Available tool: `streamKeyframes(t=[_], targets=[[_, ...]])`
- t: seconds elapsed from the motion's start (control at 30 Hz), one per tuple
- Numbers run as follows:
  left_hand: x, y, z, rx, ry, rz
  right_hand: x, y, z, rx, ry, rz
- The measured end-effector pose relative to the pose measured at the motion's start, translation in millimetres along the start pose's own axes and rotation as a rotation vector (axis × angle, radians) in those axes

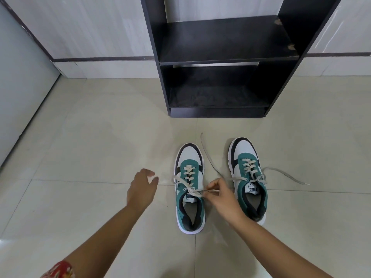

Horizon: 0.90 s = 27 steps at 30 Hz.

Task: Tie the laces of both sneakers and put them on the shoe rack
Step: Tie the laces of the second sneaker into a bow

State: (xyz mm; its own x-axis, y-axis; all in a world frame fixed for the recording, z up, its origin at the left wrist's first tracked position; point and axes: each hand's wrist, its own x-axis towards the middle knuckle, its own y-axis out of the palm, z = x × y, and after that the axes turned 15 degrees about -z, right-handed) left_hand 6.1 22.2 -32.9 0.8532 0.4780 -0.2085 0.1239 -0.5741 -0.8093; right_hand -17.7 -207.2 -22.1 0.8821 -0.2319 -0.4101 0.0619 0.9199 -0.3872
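Right hand (220, 194) pinching lace (197, 191), left hand (142, 190) open

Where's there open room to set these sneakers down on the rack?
Both shelves of the black rack look bare: the upper shelf and the lower shelf. The crowded spot is the floor between the two sneakers, crossed by loose laces.

left sneaker (190, 189): teal, white, black toe trim, white sole
right sneaker (249, 177): same teal/white/black
laces (285, 173): pale beige-grey
tongue label (253, 190): white w/ black lettering
shoe rack (224, 57): black, chipped spots
floor (90, 137): cream tiles
wall (90, 27): whitish, dark stripe
sleeve (59, 270): red, patterned
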Motion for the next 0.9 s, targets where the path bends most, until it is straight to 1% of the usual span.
streamKeyframes(t=[0.07, 0.13, 0.2, 0.23, 0.33, 0.37, 0.4, 0.47, 0.5, 0.53, 0.6, 0.67, 0.7, 0.8, 0.9], targets=[[-13.1, 2.0, -11.3, -0.053, 0.189, -0.131, -3.5, -8.7, 3.0, -0.060, -0.110, -0.006], [-25.0, 4.1, -32.9, -0.126, 0.380, -0.155, -7.0, -22.7, 8.0, -0.063, -0.200, -0.058], [-35.1, 7.5, -57.7, -0.191, 0.493, -0.049, -7.1, -42.7, 12.3, -0.010, -0.235, -0.143], [-39.9, 9.1, -70.8, -0.221, 0.509, 0.035, -5.7, -54.9, 14.4, 0.019, -0.239, -0.209], [-48.2, 19.7, -104.9, -0.249, 0.520, 0.257, 6.1, -94.7, 8.0, 0.029, -0.192, -0.461], [-48.6, 25.9, -114.1, -0.226, 0.515, 0.312, 11.5, -106.7, 1.5, -0.001, -0.156, -0.513], [-48.6, 33.3, -122.0, -0.216, 0.486, 0.370, 17.1, -116.3, -6.3, -0.053, -0.108, -0.529], [-49.3, 51.0, -132.8, -0.215, 0.345, 0.509, 25.9, -126.6, -24.5, -0.185, 0.001, -0.475], [-50.9, 59.4, -135.3, -0.203, 0.291, 0.552, 28.9, -127.4, -32.3, -0.230, 0.026, -0.447], [-53.3, 66.8, -136.4, -0.184, 0.294, 0.554, 30.8, -126.6, -38.3, -0.244, 0.019, -0.439], [-58.0, 78.6, -136.3, -0.135, 0.456, 0.482, 32.1, -123.5, -43.5, -0.220, -0.068, -0.437], [-63.9, 85.2, -136.9, -0.102, 0.599, 0.448, 33.8, -120.6, -44.8, -0.251, -0.197, -0.408], [-65.9, 88.3, -138.2, -0.095, 0.625, 0.441, 34.2, -119.4, -44.8, -0.282, -0.227, -0.402], [-66.5, 95.7, -139.1, -0.077, 0.651, 0.388, 33.2, -116.0, -46.4, -0.313, -0.230, -0.416], [-63.5, 97.4, -136.3, -0.074, 0.678, 0.388, 31.0, -115.9, -47.2, -0.335, -0.256, -0.407]])
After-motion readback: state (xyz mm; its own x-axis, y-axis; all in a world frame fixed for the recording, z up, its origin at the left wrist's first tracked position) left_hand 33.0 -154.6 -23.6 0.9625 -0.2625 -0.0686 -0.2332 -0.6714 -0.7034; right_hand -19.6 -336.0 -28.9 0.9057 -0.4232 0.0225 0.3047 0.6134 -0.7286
